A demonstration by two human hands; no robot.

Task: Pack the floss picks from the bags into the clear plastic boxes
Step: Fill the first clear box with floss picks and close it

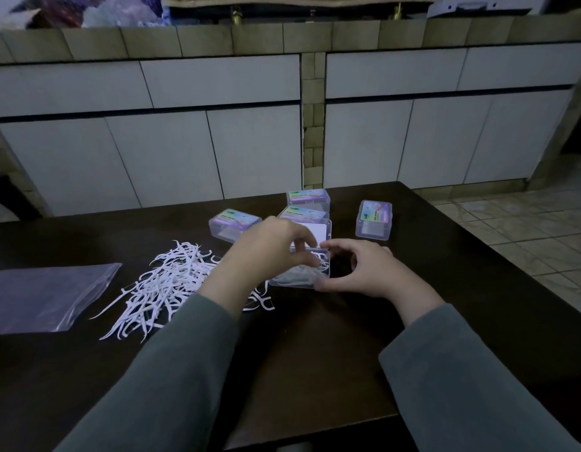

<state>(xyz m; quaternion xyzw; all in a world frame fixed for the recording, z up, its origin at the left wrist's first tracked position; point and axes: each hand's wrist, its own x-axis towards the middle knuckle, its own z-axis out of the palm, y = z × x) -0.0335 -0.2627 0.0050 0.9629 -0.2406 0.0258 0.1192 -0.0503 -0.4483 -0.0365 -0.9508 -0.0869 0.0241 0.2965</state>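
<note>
One empty clear bag lies flat near the table's left edge. Just right of it sprawls a single loose heap of white floss picks, too tangled to count. The left hand, fingers curled, reaches into one open clear box holding a few picks; the right hand grips that box's right side. Behind, toward the far edge, stand four closed labelled boxes.

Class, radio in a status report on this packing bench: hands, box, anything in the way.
Left hand over open box, placing picks. Right hand steadies box. Loose floss picks left of box. Nothing in the way.
</note>
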